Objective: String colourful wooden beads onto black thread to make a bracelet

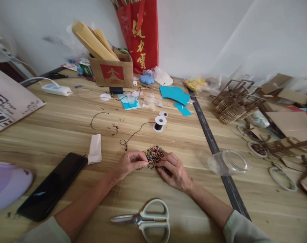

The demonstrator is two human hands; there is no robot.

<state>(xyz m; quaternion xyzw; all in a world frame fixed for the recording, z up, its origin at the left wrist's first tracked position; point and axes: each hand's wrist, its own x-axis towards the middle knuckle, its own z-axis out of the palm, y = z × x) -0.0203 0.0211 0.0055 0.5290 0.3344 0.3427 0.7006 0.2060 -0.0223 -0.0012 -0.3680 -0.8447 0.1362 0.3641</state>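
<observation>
A pile of small multicoloured beads [154, 156] lies on the wooden table between my two hands. At its left edge, my left hand [133, 162] is closed in a pinch on a beaded cord. Part of this black cord [135, 134], with a few beads strung on it, shows behind that hand and runs back to a white spool [159, 124] of black cord. My right hand [174, 170] touches the pile's right side with its fingers curled together. Whatever is at those fingertips is hidden. Scissors with pale handles [143, 219] lie nearer to me.
On the left are a black phone [52, 185] and a folded white paper [95, 149]. A clear plastic jar [228, 163] lies on the right, across a black strip. Blue paper pieces [175, 95], a cardboard box [111, 72] and wicker baskets [231, 103] stand farther back.
</observation>
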